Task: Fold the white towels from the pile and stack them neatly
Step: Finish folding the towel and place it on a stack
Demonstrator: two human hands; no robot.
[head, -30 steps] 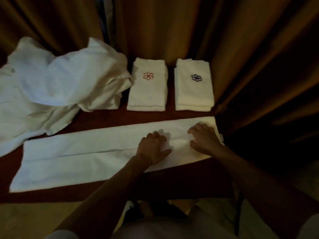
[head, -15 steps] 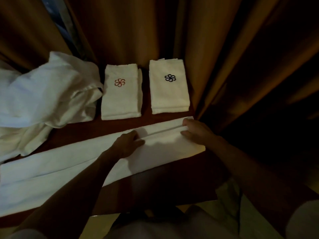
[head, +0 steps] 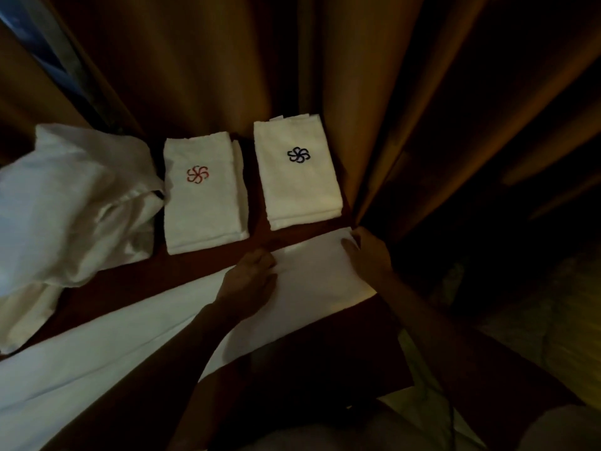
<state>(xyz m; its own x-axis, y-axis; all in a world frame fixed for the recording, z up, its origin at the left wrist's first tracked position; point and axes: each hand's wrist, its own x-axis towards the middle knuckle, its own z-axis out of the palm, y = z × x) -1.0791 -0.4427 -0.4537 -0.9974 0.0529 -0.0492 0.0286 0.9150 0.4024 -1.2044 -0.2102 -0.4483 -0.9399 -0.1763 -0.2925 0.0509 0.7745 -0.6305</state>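
Curtain (head: 227, 60) crowds two folded stacks (head: 203, 196) behind both hands' grip (head: 250, 281) pinching the long towel (head: 97, 346).

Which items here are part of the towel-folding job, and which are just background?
Job: long towel under left hand and right hand; unfolded pile; red-logo stack; blue-logo stack.
Background: curtains; table.

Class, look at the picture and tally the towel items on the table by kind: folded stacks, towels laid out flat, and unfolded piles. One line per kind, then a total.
Folded stacks: 2, the red-emblem stack and the blue-emblem stack
Towels laid out flat: 1, the long towel under both hands
Unfolded piles: 1, the rumpled pile
Total: 4
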